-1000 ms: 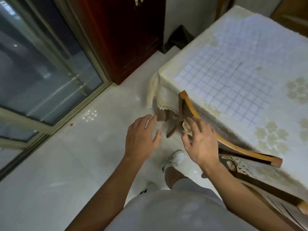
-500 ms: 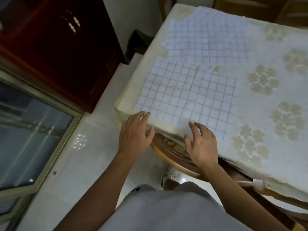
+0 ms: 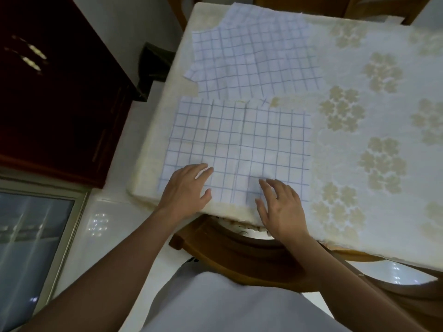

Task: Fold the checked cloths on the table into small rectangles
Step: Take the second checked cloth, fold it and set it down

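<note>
Two white cloths with blue checks lie flat on the table [image 3: 395, 212]. The near checked cloth [image 3: 239, 144] is spread out at the table's front left corner. The far checked cloth [image 3: 254, 53] lies behind it, its edges a little ragged. My left hand [image 3: 185, 190] rests with straight fingers on the near cloth's front left part. Near that cloth's front edge, my right hand [image 3: 279, 207] lies on it with its fingers spread. Neither hand grips the fabric.
The table wears a cream cover with beige flower prints. A wooden chair [image 3: 239, 255] stands under the table's front edge, right before me. A dark red cabinet [image 3: 55, 97] stands at the left, with a glass door [image 3: 33, 243] below it. More chairs show at the far edge.
The view has swung from the floor and chair up over the table. Both hands have come forward from the table's edge onto the near cloth.
</note>
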Demonstrator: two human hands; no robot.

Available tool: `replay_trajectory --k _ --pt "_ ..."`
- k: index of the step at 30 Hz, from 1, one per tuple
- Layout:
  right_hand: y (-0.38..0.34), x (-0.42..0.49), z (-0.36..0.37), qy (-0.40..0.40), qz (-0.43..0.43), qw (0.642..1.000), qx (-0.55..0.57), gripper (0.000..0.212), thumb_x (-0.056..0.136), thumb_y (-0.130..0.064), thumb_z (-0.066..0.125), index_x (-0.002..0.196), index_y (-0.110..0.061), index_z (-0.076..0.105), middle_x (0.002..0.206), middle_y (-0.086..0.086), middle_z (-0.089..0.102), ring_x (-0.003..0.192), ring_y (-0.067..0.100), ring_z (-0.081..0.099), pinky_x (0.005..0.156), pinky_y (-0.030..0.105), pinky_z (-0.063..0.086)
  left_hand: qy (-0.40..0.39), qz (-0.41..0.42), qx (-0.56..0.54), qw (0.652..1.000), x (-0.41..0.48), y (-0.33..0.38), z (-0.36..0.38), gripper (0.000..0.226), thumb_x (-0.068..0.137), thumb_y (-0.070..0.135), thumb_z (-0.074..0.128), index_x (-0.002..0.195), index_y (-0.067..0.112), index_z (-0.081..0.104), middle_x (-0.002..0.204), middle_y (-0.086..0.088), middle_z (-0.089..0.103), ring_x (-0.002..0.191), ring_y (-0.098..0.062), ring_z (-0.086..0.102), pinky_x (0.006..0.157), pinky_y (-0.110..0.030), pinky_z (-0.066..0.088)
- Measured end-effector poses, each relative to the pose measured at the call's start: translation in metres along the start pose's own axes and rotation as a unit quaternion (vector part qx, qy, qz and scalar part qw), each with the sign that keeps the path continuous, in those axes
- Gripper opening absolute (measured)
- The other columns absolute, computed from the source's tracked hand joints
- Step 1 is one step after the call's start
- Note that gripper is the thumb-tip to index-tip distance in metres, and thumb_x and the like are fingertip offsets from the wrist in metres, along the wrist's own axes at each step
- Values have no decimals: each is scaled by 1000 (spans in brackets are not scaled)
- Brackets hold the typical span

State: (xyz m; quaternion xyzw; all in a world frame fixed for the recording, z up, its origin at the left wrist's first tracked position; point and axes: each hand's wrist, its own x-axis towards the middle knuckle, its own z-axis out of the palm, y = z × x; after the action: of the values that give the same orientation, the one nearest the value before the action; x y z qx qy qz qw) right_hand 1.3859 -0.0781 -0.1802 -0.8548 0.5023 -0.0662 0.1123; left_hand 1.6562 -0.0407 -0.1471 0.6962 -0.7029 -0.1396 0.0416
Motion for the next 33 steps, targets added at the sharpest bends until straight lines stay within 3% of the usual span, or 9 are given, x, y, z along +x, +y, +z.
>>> replay_trajectory --k 5,10,15,21,28,33 --pt "5 7 21 -49 -50 997 -23 54 104 -44 36 146 -11 47 144 14 54 136 32 48 109 51 43 -83 100 -38 991 12 -11 28 67 90 44 50 152 21 39 158 1 35 147 -15 27 119 -43 28" --pt "7 12 43 -50 -109 992 -30 57 106 -46 39 152 -12 40 156 11 42 146 27 35 117 48 34 -112 150 -4 982 16 -18 60 68 95 44 48 156 24 26 165 4 19 152 -9 6 124 -33 4" --pt "6 18 60 -66 -122 989 -51 61 106 -50 34 155 -13 33 162 10 29 152 26 20 121 48 27 -84 195 24 977 20 -22 77 64 94 42 52 151 19 38 161 -2 31 151 -16 20 122 -42 19" --pt "8 15 75 -63 -130 988 -54 56 106 -47 39 153 -15 38 161 10 33 151 29 23 119 52 28 -33 220 47 974 22 -22 86 55 94 37 51 143 14 50 153 -6 45 143 -23 38 115 -47 32" --pt "5 15 80 -58 -112 990 -61 57 107 -51 33 153 -18 38 161 8 33 152 29 22 118 53 26 -24 243 84 966 21 -23 89 54 92 23 51 144 10 48 154 -11 43 144 -27 37 114 -51 32" --pt "0 15 82 -53 -100 991 -70 61 105 -54 36 154 -18 36 161 9 33 151 30 23 118 54 26 -39 247 37 968 23 -26 84 61 85 8 52 146 12 47 155 -9 42 146 -26 34 116 -50 30"
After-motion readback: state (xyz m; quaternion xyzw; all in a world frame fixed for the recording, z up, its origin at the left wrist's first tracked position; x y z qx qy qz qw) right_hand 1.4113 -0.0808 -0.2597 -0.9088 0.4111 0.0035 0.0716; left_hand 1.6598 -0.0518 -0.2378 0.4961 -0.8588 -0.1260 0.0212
